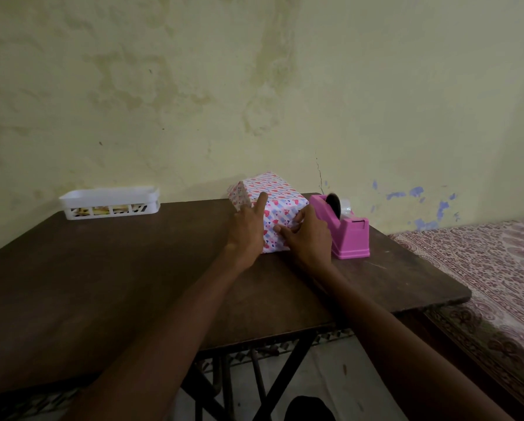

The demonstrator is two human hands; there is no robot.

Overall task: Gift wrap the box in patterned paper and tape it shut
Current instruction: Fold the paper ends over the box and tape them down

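Note:
The box [280,194], wrapped in white paper with pink and blue hearts, stands at the far right of the dark wooden table [133,268]. My left hand [248,229] lies against its near left side, with the index finger stretched up onto the top edge. My right hand [309,235] presses on the near face at the right corner, fingertips flat on the paper. A pink tape dispenser [348,235] sits right beside the box, touching my right hand's side.
A white plastic basket [109,203] holding some paper items stands at the table's back left against the wall. A bed with patterned cloth [491,268] lies to the right of the table. The table's right edge is close to the dispenser.

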